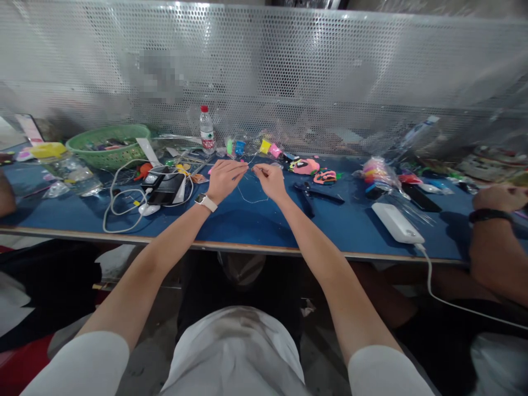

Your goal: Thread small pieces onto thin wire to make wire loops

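Note:
Above the blue tabletop (256, 228), my left hand (225, 179), with a pale-strapped watch (205, 202) at its wrist, is closed in a pinch on a thin white string. My right hand (270, 179) is just across from it, thumb and fingertips pressed together on the string too; a tiny dark bit shows at those fingertips, too small to name. Slack string (249, 201) hangs in a loop below both hands. Dark-handled pliers (315, 195) lie right of my right hand. Beyond them are a pink clay-like figure (304, 166) and a pink-and-black piece (325, 176).
A water bottle (207, 132) and small coloured packets (265, 146) stand before the perforated metal screen (264, 66). Left are a green basket (111, 159), a jar (72, 170) and cabled black devices (167, 187). Right are a white power bank (396, 223) and a co-worker's arm (495, 236).

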The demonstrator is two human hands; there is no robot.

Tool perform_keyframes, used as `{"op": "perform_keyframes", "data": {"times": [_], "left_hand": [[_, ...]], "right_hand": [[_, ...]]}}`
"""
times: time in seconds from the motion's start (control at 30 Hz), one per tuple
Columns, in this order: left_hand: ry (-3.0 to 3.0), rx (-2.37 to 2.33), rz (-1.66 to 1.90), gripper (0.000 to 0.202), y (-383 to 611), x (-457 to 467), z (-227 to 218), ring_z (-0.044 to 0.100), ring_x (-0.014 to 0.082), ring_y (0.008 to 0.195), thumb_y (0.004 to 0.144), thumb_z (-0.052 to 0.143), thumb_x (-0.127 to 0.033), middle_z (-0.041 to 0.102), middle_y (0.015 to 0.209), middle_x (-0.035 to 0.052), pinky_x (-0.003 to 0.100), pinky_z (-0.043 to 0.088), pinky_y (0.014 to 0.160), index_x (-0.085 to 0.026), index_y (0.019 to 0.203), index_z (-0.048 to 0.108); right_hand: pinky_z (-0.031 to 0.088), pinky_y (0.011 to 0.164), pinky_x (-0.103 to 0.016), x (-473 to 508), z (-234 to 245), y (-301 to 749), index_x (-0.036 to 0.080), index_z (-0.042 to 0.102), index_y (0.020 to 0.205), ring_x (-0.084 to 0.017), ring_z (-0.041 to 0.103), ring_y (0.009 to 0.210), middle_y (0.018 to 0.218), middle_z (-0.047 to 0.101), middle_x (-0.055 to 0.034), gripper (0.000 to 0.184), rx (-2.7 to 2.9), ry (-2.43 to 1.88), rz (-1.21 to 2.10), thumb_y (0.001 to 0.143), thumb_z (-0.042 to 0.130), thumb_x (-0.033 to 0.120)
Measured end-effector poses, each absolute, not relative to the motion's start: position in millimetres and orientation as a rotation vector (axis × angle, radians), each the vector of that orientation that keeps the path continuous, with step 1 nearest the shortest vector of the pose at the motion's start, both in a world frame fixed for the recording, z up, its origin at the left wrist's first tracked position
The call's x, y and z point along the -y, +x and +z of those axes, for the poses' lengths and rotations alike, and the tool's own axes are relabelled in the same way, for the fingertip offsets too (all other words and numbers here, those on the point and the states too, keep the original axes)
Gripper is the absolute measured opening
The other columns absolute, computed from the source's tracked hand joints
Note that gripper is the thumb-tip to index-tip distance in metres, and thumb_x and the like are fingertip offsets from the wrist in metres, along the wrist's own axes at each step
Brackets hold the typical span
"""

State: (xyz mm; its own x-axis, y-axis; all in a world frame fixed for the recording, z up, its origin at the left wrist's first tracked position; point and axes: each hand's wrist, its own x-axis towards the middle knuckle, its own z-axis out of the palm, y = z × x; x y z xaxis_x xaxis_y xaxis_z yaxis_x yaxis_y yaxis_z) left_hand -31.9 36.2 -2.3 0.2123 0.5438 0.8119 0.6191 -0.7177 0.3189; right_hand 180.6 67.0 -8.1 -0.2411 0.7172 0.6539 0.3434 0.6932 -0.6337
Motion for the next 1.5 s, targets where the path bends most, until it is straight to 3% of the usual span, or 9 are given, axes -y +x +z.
{"op": "perform_keyframes", "data": {"times": [0.27, 0.47, 0.7, 0.83, 0.97, 1.1, 1.2, 1.3, 1.5], "left_hand": [[-2.32, 1.247, -1.621, 0.017, -27.7, -34.3, -2.0, 0.081, 0.0332, 0.124, 0.104, 0.075, -0.033, 0.086, 0.127, 0.0075, 0.057, 0.055, 0.115, -0.032, 0.113, 0.089], [-2.407, 1.312, -1.567, 0.029, -26.5, -38.5, -5.4, 0.076, 0.0335, 0.133, 0.096, 0.082, -0.023, 0.083, 0.137, 0.0069, 0.056, 0.055, 0.118, -0.031, 0.123, 0.087], [-2.475, 1.349, -1.58, 0.01, -29.1, -52.0, -13.5, 0.079, 0.0307, 0.113, 0.096, 0.081, -0.027, 0.087, 0.114, 0.0092, 0.049, 0.059, 0.108, -0.024, 0.104, 0.087], [-2.642, 1.388, -1.641, 0.017, -29.9, -54.9, -14.2, 0.079, 0.0246, 0.09, 0.097, 0.081, -0.038, 0.086, 0.094, 0.0069, 0.04, 0.062, 0.09, -0.021, 0.092, 0.084], [-2.795, 1.421, -1.982, 0.034, -28.5, -52.7, -13.8, 0.082, 0.0238, 0.089, 0.095, 0.086, -0.048, 0.086, 0.094, 0.01, 0.036, 0.064, 0.085, -0.018, 0.11, 0.082], [-2.801, 1.481, -2.191, 0.043, -24.0, -49.3, -12.2, 0.083, 0.0228, 0.084, 0.093, 0.09, -0.054, 0.083, 0.084, 0.0099, 0.036, 0.064, 0.088, -0.015, 0.108, 0.078], [-2.794, 1.508, -2.301, 0.05, -20.3, -47.5, -10.7, 0.08, 0.0206, 0.078, 0.092, 0.088, -0.063, 0.081, 0.077, 0.0092, 0.033, 0.062, 0.082, -0.015, 0.094, 0.077], [-2.78, 1.551, -2.405, 0.053, -18.3, -46.5, -9.8, 0.077, 0.0189, 0.072, 0.089, 0.09, -0.066, 0.08, 0.075, 0.0078, 0.031, 0.058, 0.075, -0.015, 0.094, 0.076], [-2.843, 1.407, -2.409, 0.033, -20.8, -46.2, -9.8, 0.077, 0.0175, 0.073, 0.097, 0.083, -0.042, 0.082, 0.085, 0.0068, 0.031, 0.058, 0.075, -0.017, 0.115, 0.071]], "right_hand": [[0.05, 0.068, -0.035, -64.3, -6.1, 183.4, 0.018, 0.084, 0.1, -0.021, 0.062, 0.069, 0.085, 0.079, -0.0081, 0.07, 1.9, -0.834, 0.433, 0.108, 0.048, 0.079], [0.051, 0.072, -0.035, -57.0, -3.9, 181.5, 0.019, 0.084, 0.101, -0.022, 0.066, 0.074, 0.091, 0.081, -0.0088, 0.075, 1.94, -0.811, 0.329, 0.11, 0.041, 0.079], [0.05, 0.077, -0.034, -53.0, -2.3, 185.5, 0.019, 0.086, 0.112, -0.021, 0.065, 0.069, 0.082, 0.078, -0.0062, 0.062, 2.049, -0.884, 0.174, 0.117, 0.043, 0.063], [0.053, 0.084, -0.035, -53.6, -0.9, 189.7, 0.02, 0.087, 0.117, -0.025, 0.074, 0.08, 0.098, 0.085, -0.0093, 0.048, 2.079, -0.894, 0.126, 0.117, 0.048, 0.049], [0.054, 0.085, -0.036, -53.2, 0.0, 189.6, 0.022, 0.087, 0.119, -0.026, 0.077, 0.084, 0.103, 0.087, -0.0087, 0.043, 2.07, -0.906, 0.102, 0.116, 0.05, 0.044], [0.052, 0.081, -0.034, -53.0, 1.3, 189.6, 0.022, 0.087, 0.116, -0.023, 0.073, 0.077, 0.095, 0.085, -0.0076, 0.047, 2.061, -0.906, 0.095, 0.118, 0.048, 0.047], [0.052, 0.081, -0.035, -53.6, 1.5, 189.9, 0.021, 0.086, 0.116, -0.023, 0.071, 0.074, 0.094, 0.084, -0.0083, 0.054, 2.048, -0.891, 0.123, 0.118, 0.045, 0.056], [0.05, 0.078, -0.035, -54.9, 0.5, 189.4, 0.02, 0.086, 0.114, -0.022, 0.067, 0.07, 0.089, 0.083, -0.0088, 0.061, 2.03, -0.866, 0.128, 0.117, 0.044, 0.064], [0.048, 0.074, -0.036, -60.3, -1.2, 190.3, 0.02, 0.085, 0.106, -0.021, 0.062, 0.067, 0.084, 0.079, -0.0069, 0.066, 1.942, -0.833, 0.166, 0.115, 0.043, 0.07]]}}
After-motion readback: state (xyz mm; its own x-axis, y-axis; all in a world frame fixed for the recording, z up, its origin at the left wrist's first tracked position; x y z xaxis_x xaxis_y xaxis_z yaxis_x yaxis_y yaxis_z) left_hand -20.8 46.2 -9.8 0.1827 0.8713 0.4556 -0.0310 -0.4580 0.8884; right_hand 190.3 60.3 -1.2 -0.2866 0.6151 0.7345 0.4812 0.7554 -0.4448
